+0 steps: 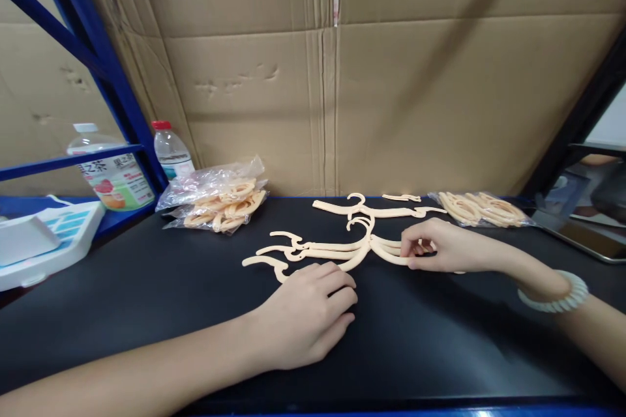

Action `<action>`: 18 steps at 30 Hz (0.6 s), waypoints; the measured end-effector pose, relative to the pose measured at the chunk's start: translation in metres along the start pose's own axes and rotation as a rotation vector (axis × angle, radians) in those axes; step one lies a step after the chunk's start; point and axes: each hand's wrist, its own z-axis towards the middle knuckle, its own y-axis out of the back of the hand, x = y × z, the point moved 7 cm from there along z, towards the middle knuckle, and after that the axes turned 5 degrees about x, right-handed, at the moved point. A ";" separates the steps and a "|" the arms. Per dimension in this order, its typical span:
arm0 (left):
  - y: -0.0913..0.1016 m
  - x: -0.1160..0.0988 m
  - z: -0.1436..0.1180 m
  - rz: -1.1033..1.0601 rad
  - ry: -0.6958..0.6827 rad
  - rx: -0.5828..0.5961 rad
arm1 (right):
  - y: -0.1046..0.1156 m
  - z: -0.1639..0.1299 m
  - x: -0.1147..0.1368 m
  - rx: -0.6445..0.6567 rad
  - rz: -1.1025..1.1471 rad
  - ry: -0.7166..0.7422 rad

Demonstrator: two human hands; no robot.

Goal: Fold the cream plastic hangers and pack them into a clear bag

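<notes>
Several cream plastic clothes hangers (337, 254) with jointed, hooked arm ends lie partly overlapping at the middle of the black table. My right hand (435, 244) pinches the right arm of the nearest hanger between thumb and fingers. My left hand (310, 313) is closed over that hanger's left arm, its fingers curled; the fingertips' grip is partly hidden. Just behind, another cream hanger (384, 212) lies flat with its hook pointing to the back. A small loose cream piece (401, 197) rests at the table's back edge.
Plastic bags of cream hanger parts (225, 205) lie at the back left, and a flat bag of them (482, 208) at the back right. A red-capped bottle (172, 153), a larger white-capped bottle (110, 172) and a white-and-blue tray (73, 234) stand left. Cardboard (254, 98) walls the back.
</notes>
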 end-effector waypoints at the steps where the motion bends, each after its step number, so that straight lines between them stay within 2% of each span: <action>1: 0.000 0.001 0.000 -0.002 0.016 0.002 | 0.000 0.000 0.001 -0.009 -0.026 0.013; 5: -0.002 0.004 0.000 -0.014 0.061 0.012 | -0.001 0.001 0.001 -0.009 -0.075 -0.005; 13: 0.000 0.005 0.001 -0.010 0.069 -0.013 | 0.003 -0.003 -0.005 -0.010 -0.147 -0.048; 18: 0.001 0.006 0.001 -0.012 0.086 -0.006 | 0.004 -0.002 -0.014 -0.025 -0.114 -0.063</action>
